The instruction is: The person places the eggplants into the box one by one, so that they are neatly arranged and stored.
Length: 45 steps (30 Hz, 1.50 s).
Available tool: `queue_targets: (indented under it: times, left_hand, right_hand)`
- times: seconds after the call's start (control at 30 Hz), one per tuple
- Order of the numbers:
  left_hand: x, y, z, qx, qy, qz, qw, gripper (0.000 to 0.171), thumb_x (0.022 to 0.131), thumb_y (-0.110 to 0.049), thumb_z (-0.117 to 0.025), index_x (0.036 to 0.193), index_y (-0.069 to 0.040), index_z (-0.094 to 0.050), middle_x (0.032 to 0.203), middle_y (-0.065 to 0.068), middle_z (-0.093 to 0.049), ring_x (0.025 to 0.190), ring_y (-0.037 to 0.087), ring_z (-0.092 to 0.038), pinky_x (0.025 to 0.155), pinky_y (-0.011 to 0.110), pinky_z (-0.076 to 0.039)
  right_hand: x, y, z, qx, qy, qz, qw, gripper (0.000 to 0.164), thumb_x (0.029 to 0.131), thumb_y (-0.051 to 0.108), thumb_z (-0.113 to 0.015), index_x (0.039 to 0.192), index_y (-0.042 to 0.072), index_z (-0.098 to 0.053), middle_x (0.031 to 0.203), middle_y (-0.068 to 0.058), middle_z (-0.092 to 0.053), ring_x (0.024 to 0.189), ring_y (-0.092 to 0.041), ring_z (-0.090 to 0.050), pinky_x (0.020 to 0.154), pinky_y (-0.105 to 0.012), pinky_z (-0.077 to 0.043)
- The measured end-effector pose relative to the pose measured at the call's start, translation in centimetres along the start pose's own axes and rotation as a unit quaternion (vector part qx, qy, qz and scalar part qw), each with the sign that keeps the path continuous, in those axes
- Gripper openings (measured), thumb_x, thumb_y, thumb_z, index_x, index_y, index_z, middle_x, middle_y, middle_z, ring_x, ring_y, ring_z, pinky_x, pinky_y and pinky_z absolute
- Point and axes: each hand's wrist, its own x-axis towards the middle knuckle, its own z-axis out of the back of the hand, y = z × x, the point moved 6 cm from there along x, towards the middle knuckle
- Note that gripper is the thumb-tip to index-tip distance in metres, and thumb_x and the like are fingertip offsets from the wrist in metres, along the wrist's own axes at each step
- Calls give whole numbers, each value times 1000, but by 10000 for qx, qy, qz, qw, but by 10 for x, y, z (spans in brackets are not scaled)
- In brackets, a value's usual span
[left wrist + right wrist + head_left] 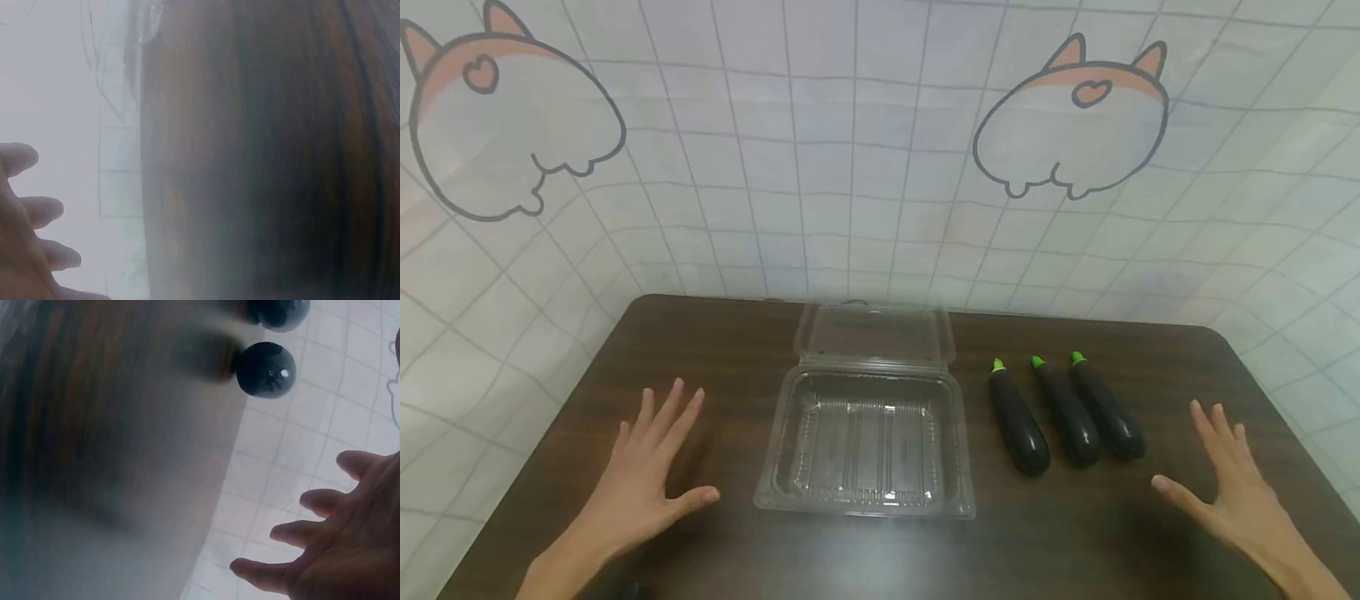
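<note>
A clear plastic clamshell box (865,500) stands in the middle of the table, its lid (874,335) folded back toward the wall. To its right lie three dark eggplants with green tips: a left one (1019,425), a middle one (1067,414) and a right one (1108,408). My left hand (643,475) is left of the box, fingers spread, holding nothing. My right hand (1232,492) is right of the eggplants, also spread and touching none of them. In the right wrist view, rounded eggplant ends (267,370) show above the right hand (350,531).
The dark wooden table (715,550) has rounded far corners. A white gridded cloth (820,167) with cartoon animal drawings covers the wall behind and at both sides. A small dark object (634,590) shows at the bottom edge near the left forearm.
</note>
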Motion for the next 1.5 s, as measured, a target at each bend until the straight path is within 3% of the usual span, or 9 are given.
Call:
queue_targets:
  times: [0.17, 0.37, 0.43, 0.5, 0.6, 0.73, 1.0, 1.3, 1.5]
  left_hand:
    - [6, -11, -9, -896, -142, -83, 9958, 101, 77, -64, -65, 154, -17, -19, 159, 11, -10, 140, 50, -1, 87, 82, -16]
    - [14, -30, -31, -2231, -98, -285, 9743, 93, 84, -65, -56, 154, -16, -18, 159, 9, -12, 141, 47, -3, 88, 82, -12]
    - [15, -36, -38, -2632, -123, -395, 9639, 90, 87, -63, -53, 154, -14, -18, 159, 9, -12, 142, 45, -4, 92, 80, -10]
    - [16, -41, -43, -3065, -220, -544, 9501, 85, 91, -58, -52, 153, -11, -18, 159, 11, -14, 143, 40, -7, 104, 68, -12]
    - [17, -46, -48, -3712, -523, -880, 9229, 72, 98, -39, -52, 150, -1, -22, 156, 19, -19, 143, 34, -15, 113, 43, -20]
    - [15, -49, -52, -4127, -850, -1286, 8977, 60, 98, -16, -51, 146, 9, -24, 152, 27, -21, 141, 33, -22, 110, 29, -26]
    - [14, -50, -59, -3787, -791, -1525, 9094, 70, 93, -23, -62, 144, 11, -28, 152, 29, -20, 141, 37, -20, 109, 27, -27]
    - [15, -46, -57, -3385, -549, -1072, 9332, 69, 89, -16, -64, 148, -2, -31, 157, 16, -16, 143, 33, -16, 111, 25, -14]
    - [12, -48, -58, -3322, -495, -1092, 9356, 67, 89, -6, -62, 148, -1, -31, 157, 17, -16, 143, 34, -15, 111, 23, -12]
  right_hand:
    - [3, -5, -4, 497, -79, -25, 9987, 86, 95, 34, -55, 154, 24, 6, 157, -14, 16, 135, -48, 19, 80, -84, 0]
    - [10, -13, -4, 1500, -332, -343, 9875, 65, 102, 33, -40, 153, 36, 0, 158, -15, 4, 130, -63, -8, 88, -80, -12]
    - [11, -15, -4, 1841, -478, -471, 9806, 59, 103, 31, -37, 153, 38, -5, 158, -15, -3, 139, -48, -12, 99, -72, -14]
    - [11, -17, -5, 2006, -704, -549, 9756, 55, 104, 28, -35, 153, 37, -11, 159, -7, -12, 141, -18, -20, 112, -48, -17]
    - [11, -21, -8, 2081, -1024, -674, 9704, 51, 104, 25, -36, 152, 34, -21, 155, 10, -26, 121, 14, -31, 103, -15, -20]
    - [11, -25, -13, 2316, -1320, -702, 9612, 50, 103, 22, -40, 152, 26, -28, 149, 16, -35, 112, 17, -39, 92, -5, -25]
    - [14, -30, -20, 2385, -1259, -820, 9595, 52, 100, 24, -51, 149, 20, -35, 141, 14, -46, 98, 13, -51, 74, -7, -40]
    - [22, -17, -32, 1968, -986, -1066, 9696, 55, 97, 36, -55, 147, 19, -39, 124, 12, -54, 94, 10, -46, 66, -12, -41]
    - [23, -14, -36, 1788, -942, -1194, 9720, 55, 97, 38, -55, 147, 20, -40, 105, 14, -56, 90, 5, -45, 65, -25, -39]
